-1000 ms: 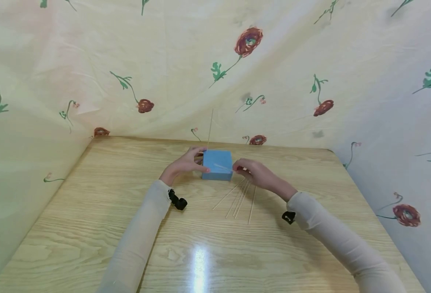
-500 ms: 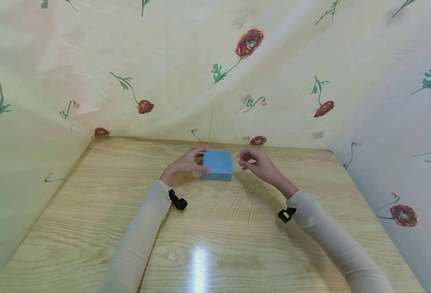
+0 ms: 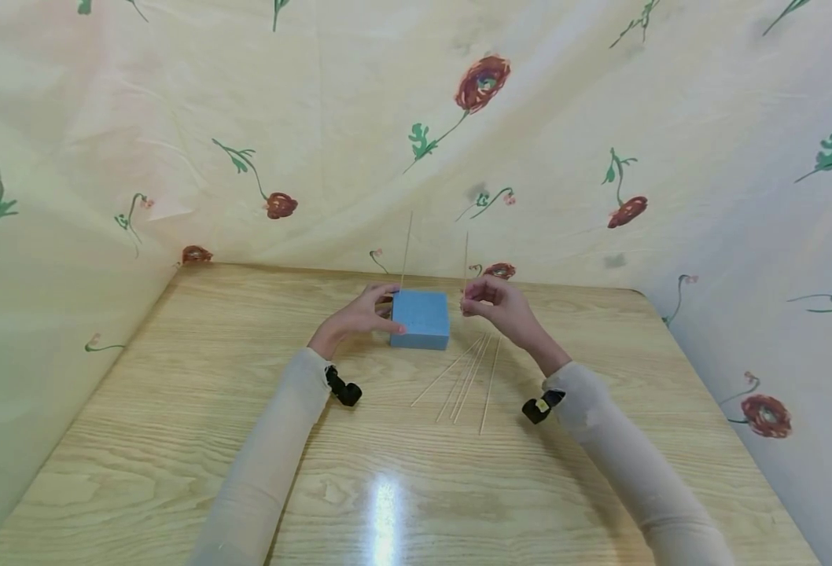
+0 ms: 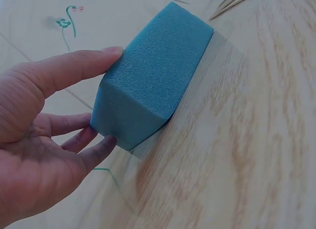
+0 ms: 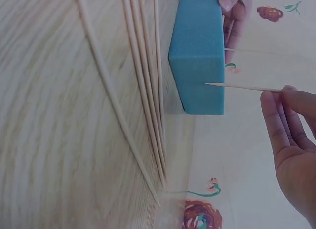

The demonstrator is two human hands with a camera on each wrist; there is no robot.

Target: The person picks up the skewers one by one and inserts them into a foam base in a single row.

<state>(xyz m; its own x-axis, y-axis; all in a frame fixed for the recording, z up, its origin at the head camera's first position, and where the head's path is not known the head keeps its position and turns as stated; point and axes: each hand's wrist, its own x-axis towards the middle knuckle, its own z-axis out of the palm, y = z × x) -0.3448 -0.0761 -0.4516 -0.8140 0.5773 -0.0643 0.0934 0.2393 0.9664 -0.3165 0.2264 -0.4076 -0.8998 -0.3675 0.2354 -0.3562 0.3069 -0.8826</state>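
Observation:
A blue foam block (image 3: 420, 311) rests on the table. My left hand (image 3: 356, 316) holds its left end between thumb and fingers; in the left wrist view the thumb (image 4: 81, 66) lies on the upper edge. One thin wooden skewer (image 3: 406, 251) stands upright at the block's far left corner. To the right of the block, my right hand (image 3: 501, 308) pinches another skewer (image 3: 466, 255), held upright. The right wrist view shows its pointed lower end (image 5: 222, 84) free, in front of the block in that view. Whether that tip touches the block is unclear.
Several loose skewers (image 3: 467, 381) lie fanned out on the wooden table (image 3: 246, 440), just in front of the right hand. A flower-printed cloth (image 3: 345, 141) hangs behind the table and along both sides.
My right hand has drawn back a little from the block and turned the skewer from lying slanted over the block to upright. The left hand and block stay put.

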